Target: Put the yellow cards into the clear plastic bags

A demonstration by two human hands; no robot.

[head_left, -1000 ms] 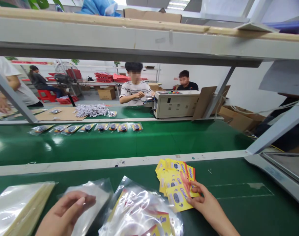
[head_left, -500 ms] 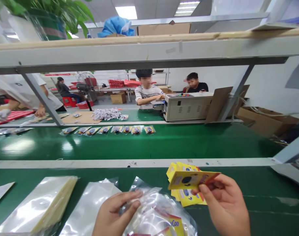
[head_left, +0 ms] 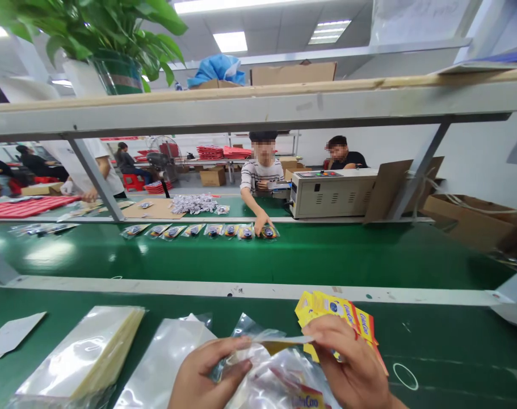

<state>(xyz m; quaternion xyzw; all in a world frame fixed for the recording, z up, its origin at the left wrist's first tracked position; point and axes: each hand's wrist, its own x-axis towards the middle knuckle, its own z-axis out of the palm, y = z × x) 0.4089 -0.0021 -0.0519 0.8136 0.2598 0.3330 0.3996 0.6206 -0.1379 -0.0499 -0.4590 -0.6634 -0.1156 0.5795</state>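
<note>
My left hand (head_left: pixel 211 372) is closed, thumb and fingers pinching a clear plastic bag (head_left: pixel 244 357) near its mouth. Between both hands a yellow printed card (head_left: pixel 286 343) is seen nearly edge-on, gripped by my right hand (head_left: pixel 349 358). The card is at the bag's opening; how far it sits inside I cannot tell. Below my hands lies a heap of clear bags (head_left: pixel 275 378), some with yellow and red cards in them. A fanned pile of yellow cards (head_left: pixel 330 305) is on the green surface just behind my right hand.
Stacks of clear sleeves (head_left: pixel 82 352) and white sheets (head_left: pixel 167 358) lie to the left. A white rail (head_left: pixel 164 288) separates the near surface from a green belt (head_left: pixel 164 261) bearing bagged items (head_left: pixel 214 230). A co-worker's hand (head_left: pixel 263 220) touches one beside a beige machine (head_left: pixel 335 196).
My right hand has moved left, bringing the card from beside the pile to the bag in my left hand. Across the belt, the co-worker has reached forward to a bagged item.
</note>
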